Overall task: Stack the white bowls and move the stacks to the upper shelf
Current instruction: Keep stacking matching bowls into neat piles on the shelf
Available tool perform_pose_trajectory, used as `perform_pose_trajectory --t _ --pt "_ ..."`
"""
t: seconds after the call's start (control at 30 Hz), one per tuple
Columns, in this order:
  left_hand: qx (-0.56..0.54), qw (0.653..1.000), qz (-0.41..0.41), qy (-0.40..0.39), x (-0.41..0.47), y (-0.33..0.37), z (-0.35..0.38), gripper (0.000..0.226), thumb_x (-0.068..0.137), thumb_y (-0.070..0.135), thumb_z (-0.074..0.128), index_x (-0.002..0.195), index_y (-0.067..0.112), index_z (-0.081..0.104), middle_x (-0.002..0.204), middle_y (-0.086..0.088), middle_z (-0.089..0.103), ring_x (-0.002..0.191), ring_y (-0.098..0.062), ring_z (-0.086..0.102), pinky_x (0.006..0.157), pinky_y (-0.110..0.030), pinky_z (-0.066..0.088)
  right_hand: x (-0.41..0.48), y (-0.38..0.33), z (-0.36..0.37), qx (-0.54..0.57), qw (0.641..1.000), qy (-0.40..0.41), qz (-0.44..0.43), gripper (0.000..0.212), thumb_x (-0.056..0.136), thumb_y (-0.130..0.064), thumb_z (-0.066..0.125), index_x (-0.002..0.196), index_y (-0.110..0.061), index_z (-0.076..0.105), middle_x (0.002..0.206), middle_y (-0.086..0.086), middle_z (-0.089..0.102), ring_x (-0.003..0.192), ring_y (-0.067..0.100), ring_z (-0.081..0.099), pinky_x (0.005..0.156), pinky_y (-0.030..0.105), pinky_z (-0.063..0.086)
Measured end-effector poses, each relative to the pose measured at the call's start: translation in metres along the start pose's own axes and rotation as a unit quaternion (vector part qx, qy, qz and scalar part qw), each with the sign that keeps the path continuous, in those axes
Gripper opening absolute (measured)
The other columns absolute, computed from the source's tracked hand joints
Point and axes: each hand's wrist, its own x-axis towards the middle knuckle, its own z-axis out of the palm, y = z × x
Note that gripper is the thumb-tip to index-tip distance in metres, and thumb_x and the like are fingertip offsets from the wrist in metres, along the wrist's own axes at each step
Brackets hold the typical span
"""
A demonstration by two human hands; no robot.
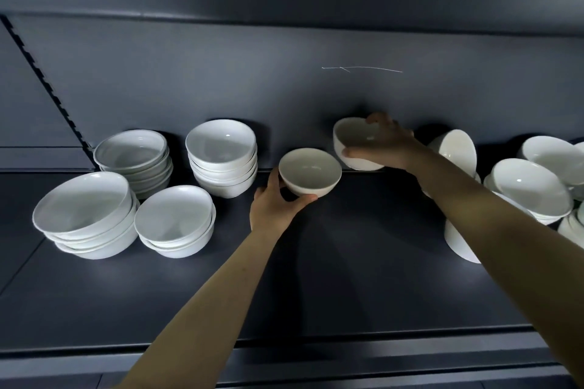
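Near bowl (311,170), white and mouth-up, is gripped by the left hand (278,202), thumb curled under its front wall. Whether its foot touches the shelf (347,262) cannot be told. Far bowl (354,136), the same kind, is clamped by the right hand (384,145), thumb on the wall and fingers over the back rim. It is lifted and tipped slightly toward the viewer. The far bowl lies just beside the near one, behind it and to its right, rims almost meeting. Nesting it probably calls for a short move left and forward, then down. Four finished stacks (221,155) stand to the left, apart from the hands. Loose bowls (531,186), some tipped on edge, crowd the right forearm. No upper shelf can be made out.
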Motion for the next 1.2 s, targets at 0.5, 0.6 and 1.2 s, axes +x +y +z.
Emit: perform_pose_trajectory --t 0.5,0.6,1.2 --pt "0.014 1.0 0.0 0.009 -0.003 0.003 -0.003 0.081 0.07 0.061 0.073 0.14 0.035 0.042 0.121 0.006 0.057 0.129 -0.015 0.04 0.097 -0.033 0.04 -0.005 -0.055 0.051 0.016 0.993 -0.087 -0.08 0.085 0.064 -0.052 0.081 0.134 -0.031 0.036 0.123 0.0 0.042 0.124 0.027 0.037 0.095 0.039 0.043" --pt "0.02 1.0 -0.003 0.011 -0.004 0.005 -0.004 0.083 0.07 0.061 0.073 0.141 0.035 0.04 0.123 0.003 0.055 0.129 -0.017 0.042 0.098 -0.035 0.041 -0.004 -0.053 0.059 0.005 0.993 -0.088 -0.085 0.087 0.065 -0.051 0.081 0.136 -0.029 0.035 0.131 0.002 0.041 0.125 0.028 0.036 0.097 0.039 0.042" --pt "0.084 0.957 0.089 -0.265 -0.023 0.016 -0.057 0.06 0.087 0.037 0.069 0.137 0.011 0.048 0.136 -0.006 0.056 0.123 -0.017 0.054 0.102 -0.027 0.042 -0.074 -0.009 -0.03 -0.101 0.983 -0.154 0.016 0.086 0.073 -0.05 0.079 0.146 -0.032 0.037 0.154 -0.005 0.036 0.139 0.017 0.036 0.111 0.029 0.03"
